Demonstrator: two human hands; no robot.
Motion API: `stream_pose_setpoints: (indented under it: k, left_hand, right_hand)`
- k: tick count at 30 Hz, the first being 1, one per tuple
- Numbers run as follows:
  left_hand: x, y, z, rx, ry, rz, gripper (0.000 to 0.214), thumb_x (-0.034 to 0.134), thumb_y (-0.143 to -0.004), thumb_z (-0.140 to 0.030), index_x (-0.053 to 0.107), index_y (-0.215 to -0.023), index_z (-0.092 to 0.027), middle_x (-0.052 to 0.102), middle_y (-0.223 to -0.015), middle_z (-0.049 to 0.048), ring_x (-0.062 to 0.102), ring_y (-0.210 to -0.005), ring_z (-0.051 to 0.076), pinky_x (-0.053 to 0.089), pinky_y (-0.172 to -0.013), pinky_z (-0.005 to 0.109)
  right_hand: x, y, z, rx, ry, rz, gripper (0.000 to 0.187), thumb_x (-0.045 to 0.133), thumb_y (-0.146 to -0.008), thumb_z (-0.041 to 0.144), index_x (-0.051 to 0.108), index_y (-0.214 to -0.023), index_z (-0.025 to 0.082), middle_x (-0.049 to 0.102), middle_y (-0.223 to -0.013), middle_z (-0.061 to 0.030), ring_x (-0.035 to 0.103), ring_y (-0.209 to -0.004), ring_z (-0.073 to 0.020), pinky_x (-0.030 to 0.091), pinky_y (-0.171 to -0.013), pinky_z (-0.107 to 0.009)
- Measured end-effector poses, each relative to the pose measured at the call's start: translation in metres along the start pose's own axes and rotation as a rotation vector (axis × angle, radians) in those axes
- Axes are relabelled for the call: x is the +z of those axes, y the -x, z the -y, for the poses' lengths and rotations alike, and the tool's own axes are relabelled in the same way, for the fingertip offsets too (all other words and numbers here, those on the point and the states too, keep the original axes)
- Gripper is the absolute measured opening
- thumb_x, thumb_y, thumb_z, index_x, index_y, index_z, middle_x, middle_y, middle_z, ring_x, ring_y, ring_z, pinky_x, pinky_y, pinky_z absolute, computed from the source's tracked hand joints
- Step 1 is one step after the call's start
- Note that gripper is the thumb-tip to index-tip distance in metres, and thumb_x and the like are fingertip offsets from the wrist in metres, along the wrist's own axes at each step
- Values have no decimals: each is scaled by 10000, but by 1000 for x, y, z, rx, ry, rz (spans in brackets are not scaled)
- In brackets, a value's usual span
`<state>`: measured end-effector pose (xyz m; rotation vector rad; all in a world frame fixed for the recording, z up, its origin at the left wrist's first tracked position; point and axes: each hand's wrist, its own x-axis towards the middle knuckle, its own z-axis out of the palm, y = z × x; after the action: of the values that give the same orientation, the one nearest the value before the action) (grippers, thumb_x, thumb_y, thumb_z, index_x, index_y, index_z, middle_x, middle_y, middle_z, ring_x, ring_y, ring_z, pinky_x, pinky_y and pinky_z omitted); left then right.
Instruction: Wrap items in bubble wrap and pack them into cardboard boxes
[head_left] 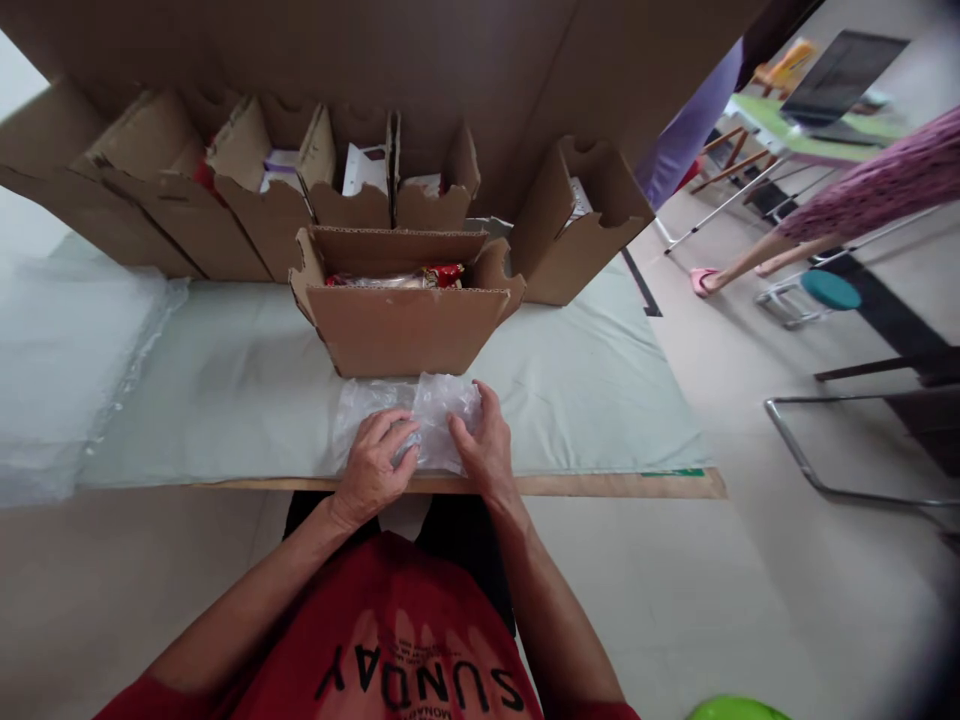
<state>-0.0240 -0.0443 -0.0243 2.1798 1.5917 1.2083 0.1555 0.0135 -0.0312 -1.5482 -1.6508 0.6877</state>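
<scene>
A crinkled clear plastic bag [444,405] lies on the cloth at the table's front edge. My left hand [379,458] rests on its left part, fingers curled with thumb and fingertips closing on the plastic. On the right side, my right hand [486,445] grips the bag's edge, thumb on top and fingers around the outside. Just beyond the bag stands an open cardboard box [409,330], with red and clear wrapped packets [442,276] showing inside. Whether anything is inside the bag, I cannot tell.
Several open cardboard bins [259,195] line the back, some holding small packages. Another cardboard bin [581,235] stands at right. Stacked clear plastic bags [67,370] lie at left on the pale green cloth [225,400]. Beyond, at right, are a person's leg [750,262] and a teal stool [830,290].
</scene>
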Motion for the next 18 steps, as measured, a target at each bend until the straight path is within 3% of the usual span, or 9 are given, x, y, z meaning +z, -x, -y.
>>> stream_pose_setpoints:
  k: [8, 12, 18]
  left_hand:
    - [-3, -1, -1, -7, -245, 50, 233, 638, -876, -149, 727, -1082, -211, 718, -1150, 92, 619, -1044, 281, 466, -911, 459]
    - [-2, 3, -4, -22, -227, 59, 287, 658, -852, -135, 731, -1117, -217, 719, -1166, 94, 607, -1075, 289, 457, -923, 462]
    - [-1, -2, -13, -4, -163, 13, 253, 608, -885, -126, 732, -1095, -196, 718, -1189, 100, 608, -1074, 275, 480, -920, 446]
  right_hand:
    - [-2, -1, 4, -15, 73, 47, 710, 592, -858, 456, 434, -1472, 135, 581, -1444, -204, 579, -1315, -339, 480, -1074, -519]
    - [-12, -3, 0, 61, 169, 131, 792, 622, -841, 573, 445, -1479, 140, 663, -1330, -219, 665, -1178, -381, 537, -959, -542]
    - [-10, -8, 0, 42, 226, 149, 743, 611, -827, 473, 456, -1469, 133, 668, -1335, -213, 679, -1146, -385, 545, -932, -536]
